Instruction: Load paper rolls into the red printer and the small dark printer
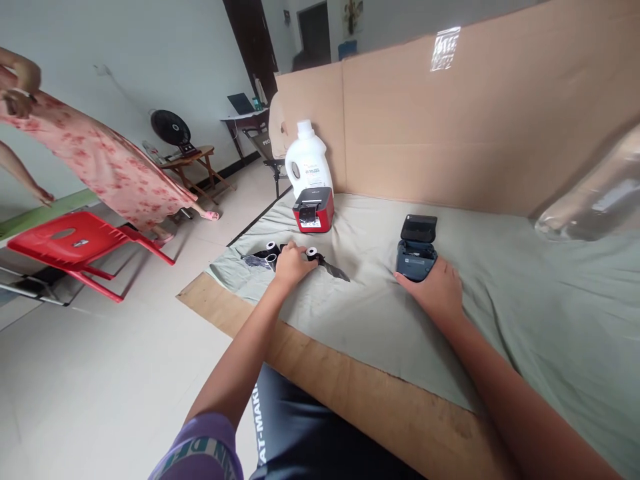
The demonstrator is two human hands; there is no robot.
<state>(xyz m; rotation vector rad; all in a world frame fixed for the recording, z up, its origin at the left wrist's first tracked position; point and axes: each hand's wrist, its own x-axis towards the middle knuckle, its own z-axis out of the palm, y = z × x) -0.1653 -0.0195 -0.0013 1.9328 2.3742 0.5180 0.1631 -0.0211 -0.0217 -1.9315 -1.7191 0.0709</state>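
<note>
My left hand (291, 265) lies on black ribbon rolls with white cores (273, 252), its fingers closed over one roll (313, 254) whose dark ribbon tail (334, 269) trails to the right. My right hand (436, 288) grips the near end of a small dark blue label printer (417, 252) whose lid stands open. Both rest on a grey-green cloth (525, 313) spread over a wooden table (350, 380).
A red and black label printer (314, 209) and a white detergent jug (307, 162) stand at the back left against a cardboard wall (450, 127). A clear plastic bag (595, 193) lies at the right. A person in a floral dress (100, 167) and a red chair (75, 243) are at the left.
</note>
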